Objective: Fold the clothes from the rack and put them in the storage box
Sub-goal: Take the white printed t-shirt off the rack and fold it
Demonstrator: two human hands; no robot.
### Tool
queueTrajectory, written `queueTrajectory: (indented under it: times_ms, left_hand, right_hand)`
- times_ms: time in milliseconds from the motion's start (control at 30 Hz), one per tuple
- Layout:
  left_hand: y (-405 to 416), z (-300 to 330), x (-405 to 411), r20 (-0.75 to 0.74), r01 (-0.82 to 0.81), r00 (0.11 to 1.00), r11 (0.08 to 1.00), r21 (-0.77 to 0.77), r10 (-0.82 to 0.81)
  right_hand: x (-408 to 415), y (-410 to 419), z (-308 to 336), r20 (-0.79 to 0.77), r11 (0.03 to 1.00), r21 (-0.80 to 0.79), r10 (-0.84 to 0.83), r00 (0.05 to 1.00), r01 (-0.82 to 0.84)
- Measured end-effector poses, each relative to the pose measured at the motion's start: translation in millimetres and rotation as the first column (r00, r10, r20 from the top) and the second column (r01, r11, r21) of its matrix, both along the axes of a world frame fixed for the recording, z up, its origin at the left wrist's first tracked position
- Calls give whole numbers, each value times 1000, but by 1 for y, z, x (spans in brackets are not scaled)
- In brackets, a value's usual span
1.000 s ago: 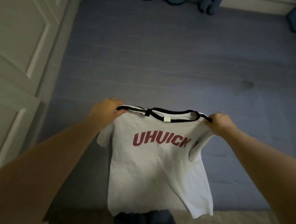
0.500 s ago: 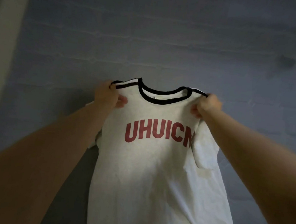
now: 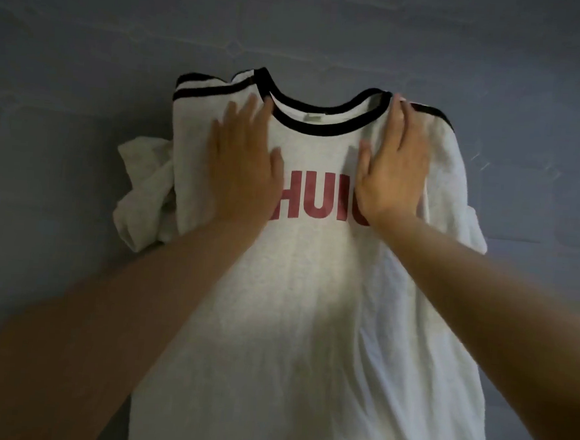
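A white T-shirt (image 3: 310, 307) with a black collar and red lettering lies front-up on the blue-grey bed sheet (image 3: 68, 84). My left hand (image 3: 244, 161) lies flat on its chest, left of the collar, fingers straight. My right hand (image 3: 392, 165) presses flat on the chest to the right of the collar, fingers straight. Both hands cover the ends of the red print. The shirt's left sleeve (image 3: 143, 189) is bunched up beside the body; the right sleeve lies spread. The rack and the storage box are out of view.
The blue-grey sheet surrounds the shirt on the left, top and right. Nothing else shows in the frame.
Both hands have let go of the shirt's shoulders and now lie flat on its chest. The shirt went from hanging in the air to lying on the sheet; the view moved closer.
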State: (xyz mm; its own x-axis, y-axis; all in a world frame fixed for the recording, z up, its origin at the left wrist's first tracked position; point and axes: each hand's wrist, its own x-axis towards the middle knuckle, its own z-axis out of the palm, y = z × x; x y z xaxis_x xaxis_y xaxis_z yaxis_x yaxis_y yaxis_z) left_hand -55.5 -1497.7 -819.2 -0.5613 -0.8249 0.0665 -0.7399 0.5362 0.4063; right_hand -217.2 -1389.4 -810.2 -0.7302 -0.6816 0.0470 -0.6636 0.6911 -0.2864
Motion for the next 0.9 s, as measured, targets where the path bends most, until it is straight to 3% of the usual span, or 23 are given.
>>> queueTrajectory:
  times_ms: [67, 133, 400, 467, 533, 567, 633, 667, 733, 833, 900]
  left_hand:
    - [36, -15, 8, 139, 207, 970, 978, -32, -201]
    - [47, -34, 18, 231, 282, 933, 959, 7, -276]
    - [50, -70, 19, 288, 327, 909, 944, -49, -300]
    - [48, -63, 21, 310, 321, 903, 947, -26, -298]
    - [45, -45, 15, 242, 300, 921, 952, 55, -304]
    - [42, -31, 18, 138, 245, 956, 962, 121, -260]
    - [38, 0, 29, -215, 74, 977, 964, 256, -18]
    - [34, 17, 47, -379, -42, 914, 964, 264, 143]
    - [30, 38, 82, -557, -318, 716, 907, 275, 420]
    - [20, 38, 140, -523, -587, 443, 676, 445, 729]
    - [14, 27, 161, -374, -594, 363, 521, 613, 853]
  right_hand:
    - [31, 14, -21, -8, 990, 50, 133, 991, -132]
    - [45, 25, -47, -1, 967, 182, 181, 983, -178]
    - [49, 30, -82, -97, 951, 267, 185, 978, -154]
    - [50, 28, -77, -92, 943, 291, 193, 977, -159]
    - [48, 29, -70, -66, 934, 321, 185, 981, -155]
    - [49, 27, -65, -39, 934, 320, 183, 982, -161]
    - [52, 23, -50, 65, 957, 249, 139, 988, -151]
    - [59, 16, -39, 129, 977, 163, 120, 984, -141]
    - [69, -1, -18, 213, 990, -38, 138, 967, -133]
    - [95, -50, 14, 210, 921, -269, 343, 916, -284]
    - [116, -90, 30, 199, 838, -374, 491, 848, -397]
